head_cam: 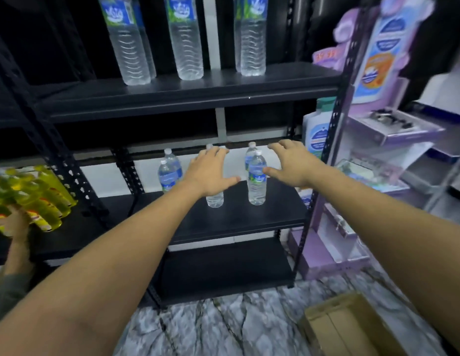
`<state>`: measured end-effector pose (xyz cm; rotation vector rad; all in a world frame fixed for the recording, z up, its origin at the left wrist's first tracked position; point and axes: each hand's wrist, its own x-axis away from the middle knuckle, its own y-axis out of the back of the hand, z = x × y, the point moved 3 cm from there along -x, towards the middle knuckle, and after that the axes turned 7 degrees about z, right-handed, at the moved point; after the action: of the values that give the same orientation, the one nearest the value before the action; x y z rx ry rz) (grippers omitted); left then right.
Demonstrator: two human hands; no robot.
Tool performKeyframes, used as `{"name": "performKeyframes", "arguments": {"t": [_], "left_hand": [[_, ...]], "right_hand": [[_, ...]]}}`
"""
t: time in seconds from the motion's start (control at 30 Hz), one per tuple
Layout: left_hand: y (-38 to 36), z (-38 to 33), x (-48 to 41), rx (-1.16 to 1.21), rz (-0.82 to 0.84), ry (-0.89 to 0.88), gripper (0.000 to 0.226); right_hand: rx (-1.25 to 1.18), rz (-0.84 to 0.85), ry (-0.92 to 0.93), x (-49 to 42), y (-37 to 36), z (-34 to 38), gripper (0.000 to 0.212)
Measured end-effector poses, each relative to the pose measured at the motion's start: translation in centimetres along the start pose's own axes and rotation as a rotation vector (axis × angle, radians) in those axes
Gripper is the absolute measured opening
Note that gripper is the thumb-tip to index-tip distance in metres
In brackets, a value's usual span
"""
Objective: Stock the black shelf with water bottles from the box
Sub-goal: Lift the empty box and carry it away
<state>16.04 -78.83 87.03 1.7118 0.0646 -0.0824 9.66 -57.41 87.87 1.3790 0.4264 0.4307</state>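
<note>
The black shelf [239, 217] fills the middle of the head view. On its middle board stand several small water bottles: a pair at the left [168, 173], one [214, 199] mostly hidden behind my left hand, and a pair at the right [257, 181]. My left hand [211, 173] hovers open over the middle bottle, fingers spread, holding nothing. My right hand [293, 165] is open just right of the right pair, thumb close to the front bottle. Large water bottles [188, 39] stand on the upper board. The cardboard box [349, 327] lies on the floor at the bottom right.
Another person's hand [16, 227] holds a pack of yellow bottles [31, 196] on the neighbouring shelf at the left. A purple display stand [377, 140] with cartons stands close on the right. The shelf's bottom board [223, 268] is bare. The floor is marbled tile [211, 330].
</note>
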Motion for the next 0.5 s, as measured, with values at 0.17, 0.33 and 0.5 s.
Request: {"name": "performKeyframes", "arguments": {"t": [0.17,0.33,0.5], "left_hand": [[-2.7,-7.0,-5.4,-0.056,0.078,-0.171,0.085],[-5.8,-16.0,-11.1,-0.092,0.122,-0.382,0.084],[-10.8,-26.4,-15.8,-0.06,0.21,-0.615,0.084]], "right_hand": [[-0.039,-0.032,-0.14,2.1,0.4,-8.3,0.079],[-0.053,-0.036,-0.303,5.3,-0.1,-16.8,0.076],[-0.125,-0.022,-0.509,9.5,-2.5,-25.3,0.073]]}}
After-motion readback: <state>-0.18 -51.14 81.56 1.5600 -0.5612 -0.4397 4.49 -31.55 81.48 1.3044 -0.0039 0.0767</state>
